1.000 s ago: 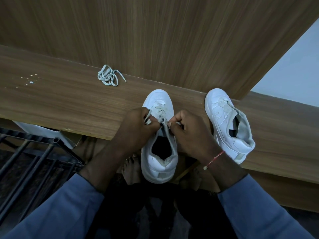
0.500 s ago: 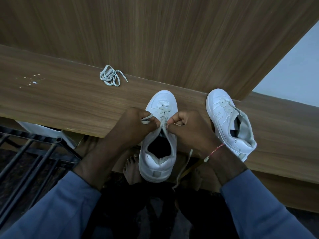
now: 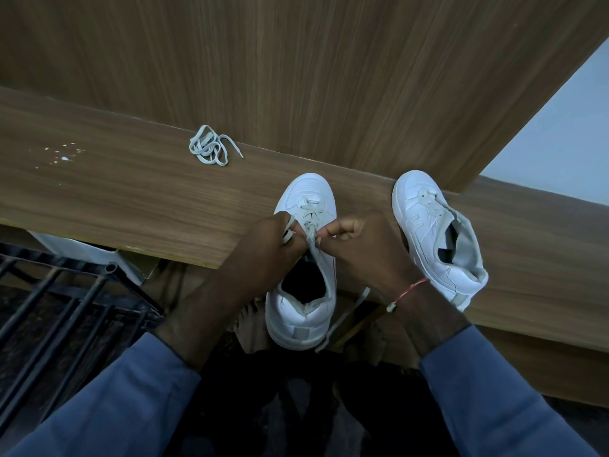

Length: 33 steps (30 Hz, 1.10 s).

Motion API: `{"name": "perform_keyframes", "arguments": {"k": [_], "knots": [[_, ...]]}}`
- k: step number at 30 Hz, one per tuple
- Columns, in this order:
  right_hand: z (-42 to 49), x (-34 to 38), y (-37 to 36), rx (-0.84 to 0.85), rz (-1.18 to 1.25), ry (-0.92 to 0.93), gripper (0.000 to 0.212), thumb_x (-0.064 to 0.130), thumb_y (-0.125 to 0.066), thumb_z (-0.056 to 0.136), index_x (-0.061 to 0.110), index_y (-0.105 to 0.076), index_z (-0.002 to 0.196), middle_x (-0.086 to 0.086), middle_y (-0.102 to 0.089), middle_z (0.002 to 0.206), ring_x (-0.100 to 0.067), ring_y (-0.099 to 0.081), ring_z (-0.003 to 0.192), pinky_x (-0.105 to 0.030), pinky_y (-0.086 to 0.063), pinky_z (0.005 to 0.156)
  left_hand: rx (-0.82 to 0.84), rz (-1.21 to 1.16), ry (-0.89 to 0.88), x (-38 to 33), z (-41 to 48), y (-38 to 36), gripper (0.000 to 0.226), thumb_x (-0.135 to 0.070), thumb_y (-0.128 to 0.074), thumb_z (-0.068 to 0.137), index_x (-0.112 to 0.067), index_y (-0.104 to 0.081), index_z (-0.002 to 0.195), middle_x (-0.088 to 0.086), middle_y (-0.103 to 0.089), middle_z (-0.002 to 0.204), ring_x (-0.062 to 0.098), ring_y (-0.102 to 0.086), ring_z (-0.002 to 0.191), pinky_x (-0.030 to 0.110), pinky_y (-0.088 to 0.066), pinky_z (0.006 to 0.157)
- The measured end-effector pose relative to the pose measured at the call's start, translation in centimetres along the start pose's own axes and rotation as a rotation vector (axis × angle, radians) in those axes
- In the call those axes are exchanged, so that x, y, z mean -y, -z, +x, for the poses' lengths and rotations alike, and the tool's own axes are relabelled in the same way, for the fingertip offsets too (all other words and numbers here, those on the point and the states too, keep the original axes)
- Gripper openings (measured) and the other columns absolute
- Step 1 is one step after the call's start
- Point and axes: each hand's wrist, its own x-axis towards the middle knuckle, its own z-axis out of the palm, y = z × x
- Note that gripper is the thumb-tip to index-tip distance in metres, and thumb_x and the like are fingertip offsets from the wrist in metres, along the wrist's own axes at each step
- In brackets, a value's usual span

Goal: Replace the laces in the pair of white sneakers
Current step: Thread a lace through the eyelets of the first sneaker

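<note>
Heel-out over the counter's (image 3: 131,192) front edge, the middle sneaker (image 3: 304,311), upper eyelets hidden behind left hand (image 3: 263,249) and right hand (image 3: 362,249), both pinching the lace (image 3: 309,211). Dangling beside the heel, a lace tail (image 3: 342,319), top lost under the right wrist. Rightward, the second sneaker (image 3: 425,225); by the back edge, a spare lace (image 3: 211,150).

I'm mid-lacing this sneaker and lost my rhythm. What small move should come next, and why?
Probably pull the slack through with the right hand. Only the lower eyelets of the sneaker carry crossings. That hand and the left hand both pinch the lace midway up, and a long loose tail hangs past the table edge.
</note>
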Motion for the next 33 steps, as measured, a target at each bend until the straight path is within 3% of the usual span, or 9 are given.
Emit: {"name": "perform_keyframes", "arguments": {"k": [6, 10, 16, 19, 21, 24, 27, 30, 33], "knots": [[-0.2, -0.8, 1.2, 0.080, 0.006, -0.017, 0.005, 0.018, -0.076, 0.083, 0.021, -0.076, 0.087, 0.014, -0.054, 0.045, -0.001, -0.046, 0.045, -0.017, -0.038, 0.058, 0.001, -0.108, 0.024, 0.0, 0.1, 2.2, 0.024, -0.019, -0.069, 0.086, -0.006, -0.063, 0.066, -0.003, -0.055, 0.054, 0.001, -0.047, 0.048, 0.013, -0.034, 0.049], [-0.3, -1.8, 3.0, 0.042, -0.184, 0.011, 0.008, 0.015, -0.074, 0.084, 0.022, -0.076, 0.088, 0.018, -0.063, 0.061, 0.005, -0.056, 0.057, -0.007, -0.037, 0.059, -0.137, -0.228, 0.185, 1.9, 0.6, 3.8, 0.039, -0.025, -0.059, 0.092, 0.005, -0.052, 0.068, 0.014, -0.049, 0.059, 0.014, -0.045, 0.050, 0.023, -0.038, 0.046], [-0.4, -2.3, 2.8, -0.159, -0.404, -0.060, 0.018, 0.028, -0.068, 0.088, 0.022, -0.071, 0.072, 0.011, -0.066, 0.066, -0.005, -0.060, 0.065, -0.016, -0.040, 0.060, -0.183, 0.298, 0.184, 4.3, 1.2, 4.2, 0.025, -0.022, -0.062, 0.087, -0.002, -0.067, 0.073, 0.013, -0.065, 0.068, 0.024, -0.060, 0.066, 0.027, -0.035, 0.056], [-0.3, -1.4, 2.3, -0.133, -0.009, -0.243, 0.015, 0.016, -0.055, 0.096, 0.009, -0.067, 0.089, -0.005, -0.071, 0.073, -0.015, -0.064, 0.060, -0.022, -0.048, 0.054, -0.300, 0.342, 0.163, 3.9, 1.1, 4.4, 0.030, -0.024, -0.062, 0.087, -0.001, -0.065, 0.069, 0.014, -0.062, 0.062, 0.027, -0.058, 0.065, 0.028, -0.030, 0.053], [-0.3, -0.4, 1.9, -0.158, 0.244, -0.275, 0.014, 0.006, -0.053, 0.094, 0.008, -0.067, 0.098, -0.010, -0.074, 0.089, -0.018, -0.068, 0.074, -0.027, -0.054, 0.063, -0.328, 0.175, 0.134, 3.4, 1.1, 4.8, 0.031, -0.024, -0.060, 0.090, 0.000, -0.063, 0.069, 0.014, -0.061, 0.061, 0.026, -0.058, 0.059, 0.026, -0.033, 0.050], [-0.1, 1.0, 1.4, -0.122, 0.358, -0.048, 0.029, 0.000, -0.057, 0.087, 0.017, -0.070, 0.107, 0.000, -0.074, 0.103, -0.009, -0.068, 0.098, -0.029, -0.056, 0.086, -0.170, -0.280, 0.141, 1.3, 0.7, 4.2, 0.030, -0.026, -0.055, 0.096, -0.004, -0.066, 0.080, 0.007, -0.066, 0.069, 0.009, -0.060, 0.060, 0.022, -0.045, 0.056], [-0.6, 2.6, 0.4, 0.037, 0.183, 0.174, 0.048, -0.003, -0.058, 0.080, 0.020, -0.065, 0.121, 0.005, -0.070, 0.114, -0.006, -0.066, 0.103, -0.028, -0.053, 0.093, -0.068, -0.765, 0.171, -1.4, 0.1, 3.3, 0.027, -0.029, -0.057, 0.095, -0.005, -0.069, 0.093, 0.011, -0.069, 0.089, 0.016, -0.065, 0.078, 0.031, -0.052, 0.067], [-1.0, 3.2, -1.2, 0.133, 0.065, 0.270, 0.061, -0.007, -0.063, 0.081, 0.023, -0.052, 0.133, 0.006, -0.067, 0.108, -0.001, -0.065, 0.094, -0.016, -0.051, 0.082, -0.052, -0.828, 0.062, -3.4, -0.3, 3.8, 0.022, -0.030, -0.055, 0.090, -0.017, -0.073, 0.089, 0.014, -0.070, 0.099, 0.025, -0.065, 0.085, 0.033, -0.055, 0.073], [-0.9, 3.1, -1.5, 0.036, 0.203, 0.179, 0.040, 0.000, -0.067, 0.085, 0.021, -0.060, 0.119, -0.001, -0.070, 0.094, -0.009, -0.068, 0.087, -0.029, -0.055, 0.078, 0.002, -0.763, -0.032, -4.7, -1.0, 4.1, 0.023, -0.025, -0.050, 0.092, -0.014, -0.066, 0.103, 0.011, -0.069, 0.108, 0.029, -0.067, 0.095, 0.036, -0.056, 0.083]]}}
